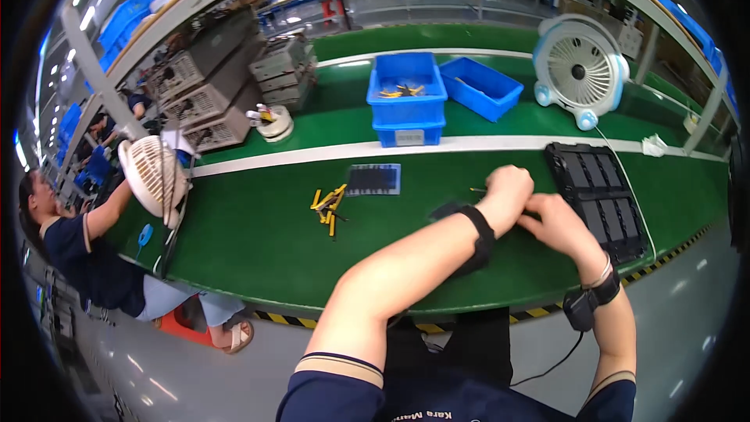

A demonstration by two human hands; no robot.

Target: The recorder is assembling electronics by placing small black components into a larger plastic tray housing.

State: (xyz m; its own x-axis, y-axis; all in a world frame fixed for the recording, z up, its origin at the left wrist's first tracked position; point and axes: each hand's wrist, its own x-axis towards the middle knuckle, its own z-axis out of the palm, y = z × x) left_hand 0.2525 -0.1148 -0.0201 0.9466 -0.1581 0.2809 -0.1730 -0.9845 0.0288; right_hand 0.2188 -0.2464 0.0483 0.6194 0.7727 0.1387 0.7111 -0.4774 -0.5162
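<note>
My left hand (509, 191) is closed over the green worktop, fingers curled. A thin yellow-tipped piece (476, 189) shows just left of its fingers; whether the hand grips it I cannot tell. Against it, almost touching, is my right hand (558, 223), also closed, thumb pointing at the left hand. Whatever lies between the fingers is hidden. Right of both hands lies a black tray (600, 199) with grey rectangular panels. A loose pile of yellow-and-black strips (329, 206) and a dark flat pad with a blue edge (375, 179) lie to the left.
Beyond a white strip stand a stacked blue bin (407, 101) with yellow pieces, a tilted blue bin (481, 89) and a fan (579, 70), whose cord runs over the tray. Grey housings (207, 101) and a second fan (152, 176) are at left, near a seated co-worker (94, 258).
</note>
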